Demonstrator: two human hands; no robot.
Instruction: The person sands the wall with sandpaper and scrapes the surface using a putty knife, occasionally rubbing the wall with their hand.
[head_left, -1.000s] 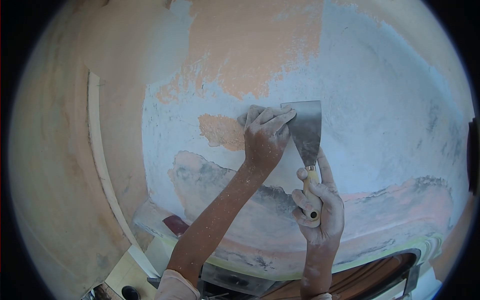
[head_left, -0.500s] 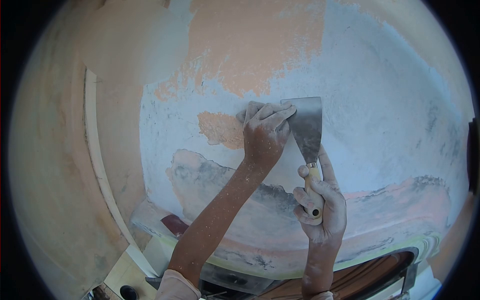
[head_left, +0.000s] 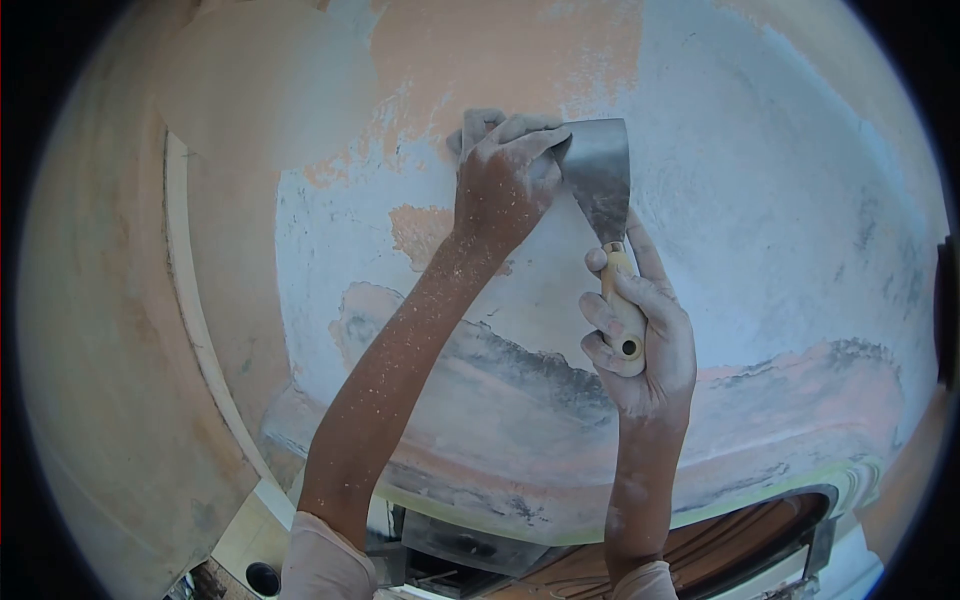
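My right hand (head_left: 640, 335) grips the pale wooden handle of a putty knife (head_left: 603, 190), its wide metal blade pointing up and lying flat against the wall (head_left: 780, 220). My left hand (head_left: 500, 180) presses its fingertips on the left side of the blade, near the blade's top edge. The blade rests where pale blue paint meets a bare orange-pink patch (head_left: 500, 70). Both hands and forearms are dusted with white powder.
A smaller bare orange patch (head_left: 425, 232) lies below and left of my left hand. A band of grey and pink scraped paint (head_left: 800, 380) runs across the lower wall. A pale vertical trim (head_left: 185, 280) borders the wall at left. A dark opening (head_left: 740, 550) sits below.
Both hands have pushed the putty knife upward along the wall, from beside the small orange patch to the lower edge of the large orange area.
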